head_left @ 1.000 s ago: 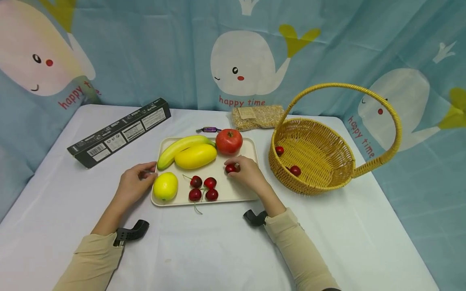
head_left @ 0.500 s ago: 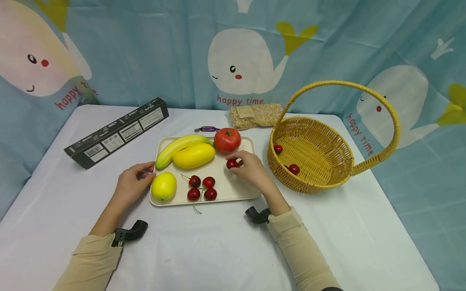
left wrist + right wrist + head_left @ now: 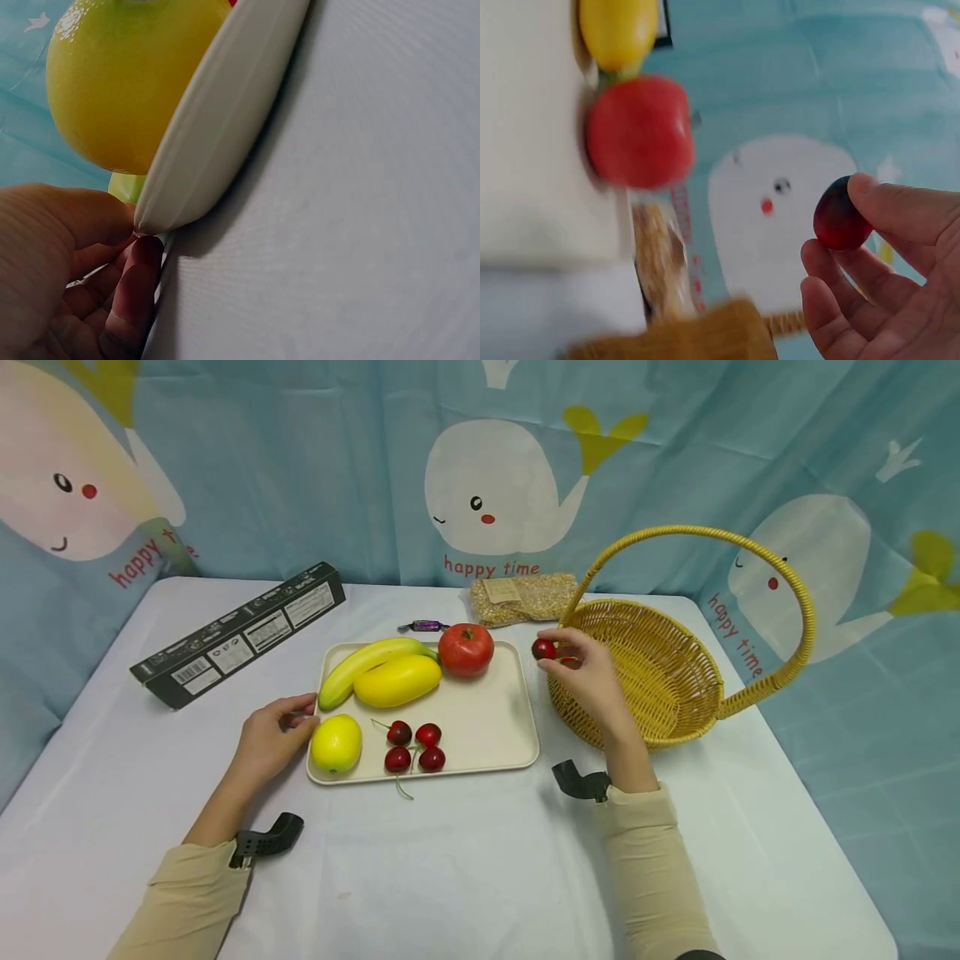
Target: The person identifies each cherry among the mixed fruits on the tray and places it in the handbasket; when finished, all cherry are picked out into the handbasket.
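Note:
My right hand [image 3: 592, 677] pinches a dark red cherry [image 3: 543, 649] between thumb and fingertips, at the left rim of the yellow wicker basket [image 3: 675, 727]. The right wrist view shows the cherry [image 3: 842, 217] raised in the fingers. With thumb and fingers, my left hand [image 3: 272, 739] pinches the left edge of a cream tray [image 3: 487, 743]; the tray's corner [image 3: 217, 142] fills much of the left wrist view. On the tray, several cherries [image 3: 414, 747] lie near the front, beside a yellow lemon [image 3: 336, 743]. Another cherry in the basket is mostly hidden behind my right fingers.
Farther back on the tray are a banana [image 3: 367, 667], a yellow oval fruit [image 3: 397, 682] and a red apple-like fruit [image 3: 466, 651]. Behind it lie a purple-wrapped candy [image 3: 423, 626] and a bag of grains [image 3: 525, 599]. A long black box [image 3: 240, 635] sits at the back left.
My right hand has lifted the cherry off the tray and carried it right to the basket's rim. The left hand has stayed at the tray's edge.

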Motion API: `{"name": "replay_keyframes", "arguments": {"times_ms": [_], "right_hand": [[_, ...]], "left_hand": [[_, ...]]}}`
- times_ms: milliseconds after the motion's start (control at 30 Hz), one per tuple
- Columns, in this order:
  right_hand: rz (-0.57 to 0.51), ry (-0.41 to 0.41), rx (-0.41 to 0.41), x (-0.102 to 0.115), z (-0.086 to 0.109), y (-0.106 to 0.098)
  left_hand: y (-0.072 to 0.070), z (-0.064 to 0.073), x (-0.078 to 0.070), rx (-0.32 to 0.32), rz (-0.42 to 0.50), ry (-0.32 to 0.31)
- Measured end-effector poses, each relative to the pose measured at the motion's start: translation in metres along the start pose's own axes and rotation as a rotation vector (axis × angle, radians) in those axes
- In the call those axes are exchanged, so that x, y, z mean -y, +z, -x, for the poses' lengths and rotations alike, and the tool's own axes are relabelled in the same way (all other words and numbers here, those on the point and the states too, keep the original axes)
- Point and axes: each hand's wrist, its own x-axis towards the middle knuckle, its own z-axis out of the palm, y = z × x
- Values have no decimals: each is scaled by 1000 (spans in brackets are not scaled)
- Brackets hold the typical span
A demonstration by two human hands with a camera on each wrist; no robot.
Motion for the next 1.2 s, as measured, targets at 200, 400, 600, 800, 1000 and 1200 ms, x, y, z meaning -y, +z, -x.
{"name": "replay_keyframes", "arguments": {"times_ms": [200, 400, 600, 800, 1000, 1200], "right_hand": [[39, 43, -102, -27, 3, -30], [87, 159, -86, -48, 5, -40], [175, 249, -10, -56, 5, -44], [197, 329, 35, -60, 6, -44], [202, 337, 39, -60, 7, -44], [196, 336, 39, -61, 8, -45]], "left_hand": [[0, 0, 0, 1, -2, 2], [0, 0, 1, 2, -3, -2], [1, 0, 3, -7, -7, 5], [0, 0, 1, -2, -6, 1], [-1, 0, -1, 3, -5, -5], [-1, 0, -1, 3, -3, -3]]}}
